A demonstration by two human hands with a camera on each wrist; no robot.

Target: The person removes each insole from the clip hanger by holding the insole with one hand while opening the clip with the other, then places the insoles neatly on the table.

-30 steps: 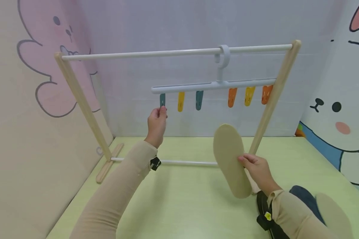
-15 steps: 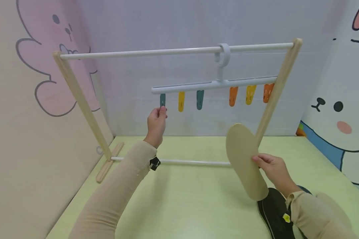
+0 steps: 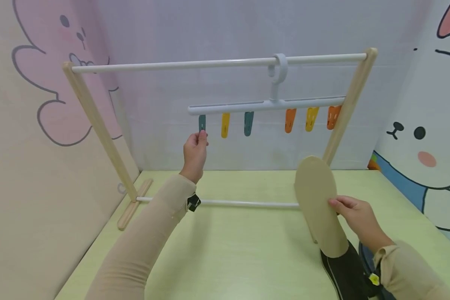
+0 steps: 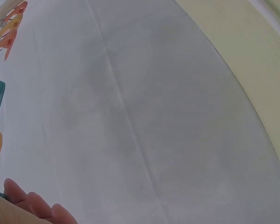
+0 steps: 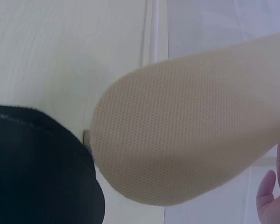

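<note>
My left hand [image 3: 195, 156] pinches the lower end of a teal clip [image 3: 202, 122] at the left end of a white hanger [image 3: 232, 108]. In the left wrist view, its fingertips [image 4: 37, 205] show at the bottom left. My right hand [image 3: 356, 214] pinches the right edge of a beige insole [image 3: 316, 204], which is upright and tilted a little. The right wrist view shows the insole's textured face [image 5: 186, 130] close up. Beneath the insole's lower end lies a black insole [image 3: 343, 273] on the table, partly covered by it.
The hanger hooks over the top bar [image 3: 172, 66] of a wooden-legged rack [image 3: 97, 129]. Yellow [image 3: 225, 125], teal [image 3: 249, 123] and orange clips [image 3: 290, 121] hang along it, among others. A dark blue item [image 3: 367, 256] sits partly hidden under the right arm.
My right hand has moved right with the beige insole, from the rack's middle right to above the black insole. My left hand stays on the teal clip.
</note>
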